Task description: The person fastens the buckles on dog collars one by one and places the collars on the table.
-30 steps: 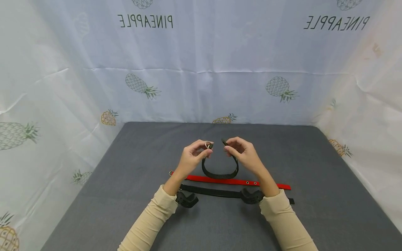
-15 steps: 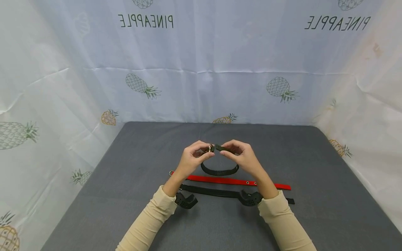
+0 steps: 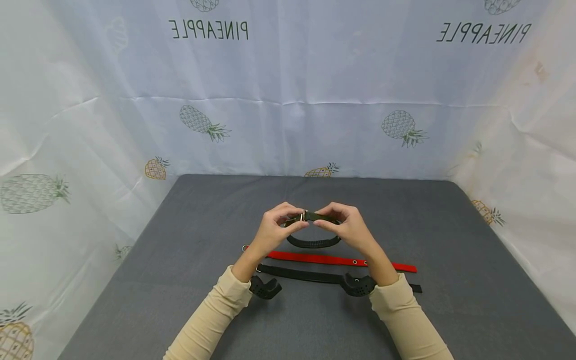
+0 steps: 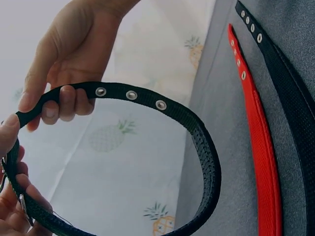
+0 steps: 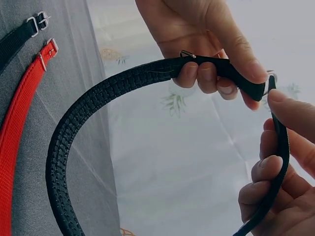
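A dark green and black dog collar (image 3: 313,244), padded along its middle, is held up as a loop above the table. My left hand (image 3: 276,226) pinches its buckle end, where the metal buckle (image 3: 303,216) shows between the hands. The right hand (image 3: 347,227) pinches the opposite end, a strap (image 4: 131,95) with metal eyelets. Strap tip and buckle meet in the head view; how far the tip goes through cannot be told. In the right wrist view, a metal ring (image 5: 187,54) sits by the left hand's fingers.
Behind my wrists a red collar (image 3: 310,258) lies flat on the grey table (image 3: 216,210). Nearer to me lies a second black collar (image 3: 297,273), parallel to it. Black wrist cameras (image 3: 266,288) hang under both forearms. White pineapple-print curtains (image 3: 288,140) enclose the table.
The right hand has moved left, bringing the strap end from apart to the buckle. My left hand has turned the buckle slightly toward it. The loop has risen slightly.
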The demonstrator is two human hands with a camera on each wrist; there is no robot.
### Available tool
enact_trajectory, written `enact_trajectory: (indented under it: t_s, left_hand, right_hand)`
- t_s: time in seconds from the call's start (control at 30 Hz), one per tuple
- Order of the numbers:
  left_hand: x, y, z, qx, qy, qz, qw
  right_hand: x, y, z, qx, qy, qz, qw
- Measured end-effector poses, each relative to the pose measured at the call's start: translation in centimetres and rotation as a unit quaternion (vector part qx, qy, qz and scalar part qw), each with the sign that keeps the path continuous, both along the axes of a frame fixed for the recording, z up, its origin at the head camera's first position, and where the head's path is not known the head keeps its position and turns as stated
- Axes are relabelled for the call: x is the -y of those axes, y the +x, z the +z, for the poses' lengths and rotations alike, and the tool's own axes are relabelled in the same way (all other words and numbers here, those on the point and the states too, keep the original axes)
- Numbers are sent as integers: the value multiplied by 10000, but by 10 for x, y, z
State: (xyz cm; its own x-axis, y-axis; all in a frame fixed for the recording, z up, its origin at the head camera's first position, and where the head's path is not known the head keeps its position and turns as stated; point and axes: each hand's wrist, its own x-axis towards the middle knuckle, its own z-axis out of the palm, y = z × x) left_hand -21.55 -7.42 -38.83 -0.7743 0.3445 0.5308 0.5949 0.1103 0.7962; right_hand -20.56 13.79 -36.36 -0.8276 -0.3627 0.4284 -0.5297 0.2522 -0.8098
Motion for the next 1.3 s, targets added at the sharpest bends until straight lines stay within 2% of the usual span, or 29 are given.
enact_trajectory:
  t_s: [0.2, 0.5, 0.7, 0.87, 0.93, 1.13, 1.3]
  left_hand:
    - [1, -1, 0, -30, -187, 26, 9998]
    - [1, 1, -1, -318, -666, 107, 9972]
    - [-3, 1, -1, -313, -862, 264, 9954]
    - [-6, 2, 1, -179, -1037, 261, 9941]
    - [-6, 3, 1, -66, -1077, 225, 9939]
    - [-4, 5, 1, 47, -950, -67, 9954]
    - [-4, 5, 0, -157, -476, 89, 9987]
  right_hand:
    - [1, -1, -2, 31, 141, -26, 9999]
    - [8, 0, -4, 147, 262, 68, 9995]
    - [14, 1, -6, 242, 156, 131, 9995]
    - [15, 1, -8, 374, -164, 209, 9989]
    - [15, 0, -9, 269, -226, 114, 9993]
    - [11, -2, -9, 41, -294, -175, 9994]
    - [11, -2, -8, 17, -293, -164, 9994]
